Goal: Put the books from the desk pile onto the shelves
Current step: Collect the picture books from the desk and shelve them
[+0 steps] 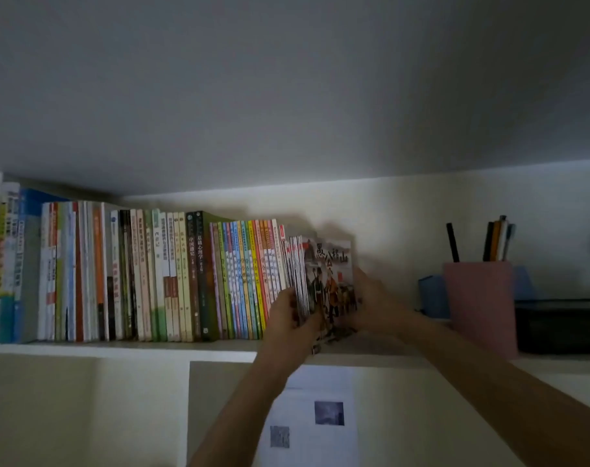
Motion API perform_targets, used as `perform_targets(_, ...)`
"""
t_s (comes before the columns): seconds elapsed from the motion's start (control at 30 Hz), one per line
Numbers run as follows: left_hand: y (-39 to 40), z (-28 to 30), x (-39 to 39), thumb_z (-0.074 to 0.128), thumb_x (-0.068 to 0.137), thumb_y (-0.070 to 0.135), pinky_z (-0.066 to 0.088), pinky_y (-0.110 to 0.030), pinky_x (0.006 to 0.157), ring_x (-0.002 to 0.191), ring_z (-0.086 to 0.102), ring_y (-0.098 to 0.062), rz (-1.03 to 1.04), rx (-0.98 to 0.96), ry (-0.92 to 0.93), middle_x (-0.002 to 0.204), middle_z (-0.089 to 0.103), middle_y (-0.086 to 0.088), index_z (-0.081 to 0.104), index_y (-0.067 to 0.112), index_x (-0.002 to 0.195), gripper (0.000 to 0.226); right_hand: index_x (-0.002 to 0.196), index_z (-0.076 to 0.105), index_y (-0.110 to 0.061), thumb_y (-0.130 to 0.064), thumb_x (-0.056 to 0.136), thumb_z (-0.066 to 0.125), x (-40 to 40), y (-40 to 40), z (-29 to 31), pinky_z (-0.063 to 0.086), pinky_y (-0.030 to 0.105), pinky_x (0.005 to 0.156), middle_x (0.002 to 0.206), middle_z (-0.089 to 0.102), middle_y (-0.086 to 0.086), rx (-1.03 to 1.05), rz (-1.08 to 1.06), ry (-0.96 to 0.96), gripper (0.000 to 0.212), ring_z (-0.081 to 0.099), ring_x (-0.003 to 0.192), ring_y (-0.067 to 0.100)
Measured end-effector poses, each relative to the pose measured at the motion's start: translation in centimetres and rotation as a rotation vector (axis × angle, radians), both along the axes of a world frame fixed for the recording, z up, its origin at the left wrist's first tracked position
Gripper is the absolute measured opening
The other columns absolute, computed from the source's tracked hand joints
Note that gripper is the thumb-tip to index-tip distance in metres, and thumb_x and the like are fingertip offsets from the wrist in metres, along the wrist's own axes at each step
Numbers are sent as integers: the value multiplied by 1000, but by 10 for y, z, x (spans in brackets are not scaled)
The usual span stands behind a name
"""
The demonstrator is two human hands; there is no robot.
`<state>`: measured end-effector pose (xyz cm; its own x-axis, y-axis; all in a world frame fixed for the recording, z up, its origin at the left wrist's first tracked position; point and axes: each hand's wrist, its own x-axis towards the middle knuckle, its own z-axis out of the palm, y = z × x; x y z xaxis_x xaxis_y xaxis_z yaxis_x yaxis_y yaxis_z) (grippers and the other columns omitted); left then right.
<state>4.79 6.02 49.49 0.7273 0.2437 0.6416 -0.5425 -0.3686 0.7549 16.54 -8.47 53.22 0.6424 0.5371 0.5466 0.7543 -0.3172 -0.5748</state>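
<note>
A bundle of thin books [323, 281] stands upright on the shelf [118, 348], at the right end of the row of books [152, 278]. The left hand [286, 315] grips its spine side; the right hand [367, 298] is curled round its cover side. The bundle's long axis is vertical, leaning slightly; closing it leftward against the row appears to be next. A pink pen holder [479, 305] stands well to the right.
</note>
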Motion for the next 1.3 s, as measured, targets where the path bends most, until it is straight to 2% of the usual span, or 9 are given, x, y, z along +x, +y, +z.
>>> perform_targets(0.17,29,9,-18,74,82,7,58,-42,87,96,68,-17,-58,120,43,94,71,2,66,25,106,31,149,18,-35,-11,72,85,-41,-2,-3,48,11,90,130,50,-23,-97,298,-53,105,51,118,-11)
perform_targets(0.3,15,10,1,84,70,9,60,-31,71,80,68,-11,101,207,-25,84,67,7,64,26,98,38,150,21,-31,-12,67,89,-28,3,-7,52,25,96,134,56,-10,-34,268,-68,109,56,121,2)
perform_targets(0.47,6,8,25,87,67,22,47,-15,60,71,55,2,410,276,-115,80,55,16,46,21,97,50,147,25,-42,-28,61,91,-4,2,-4,46,24,97,133,53,-18,-52,116,-129,110,51,123,7)
perform_targets(0.57,13,6,33,86,68,24,48,-17,61,72,55,-4,443,335,-132,80,56,13,46,21,93,47,144,26,-45,-32,55,93,8,8,-1,43,29,103,133,52,-17,-84,76,-152,112,49,125,9)
perform_targets(0.77,21,5,38,87,67,21,46,-16,57,67,57,-8,411,351,-158,76,61,4,54,18,85,38,127,15,-59,-31,60,92,11,7,-1,36,19,97,125,47,-19,-105,71,-139,106,45,120,4)
perform_targets(0.83,27,6,34,87,67,20,49,-16,65,74,59,-9,408,319,-200,85,63,3,56,20,90,39,133,21,-56,-39,54,93,8,8,0,38,22,102,132,47,-22,-90,107,-121,109,47,124,4)
perform_targets(1.0,38,6,24,85,70,20,54,-29,89,102,61,-14,476,377,-154,115,60,2,54,19,126,65,151,-6,-42,-38,49,95,9,16,28,34,36,113,151,33,-14,12,155,-79,143,36,137,8)
perform_targets(1.1,36,-1,22,83,72,14,57,-33,85,96,64,-14,418,360,-93,106,62,6,47,24,137,74,149,-1,-51,-43,42,97,15,23,44,38,44,112,150,38,-11,-64,173,-62,145,42,134,14)
perform_targets(1.3,36,-4,25,80,74,6,51,-12,65,75,63,-3,375,323,-69,83,58,13,47,25,133,71,149,5,-52,-39,47,97,23,28,41,40,40,111,146,44,-17,-101,205,-103,138,47,131,6)
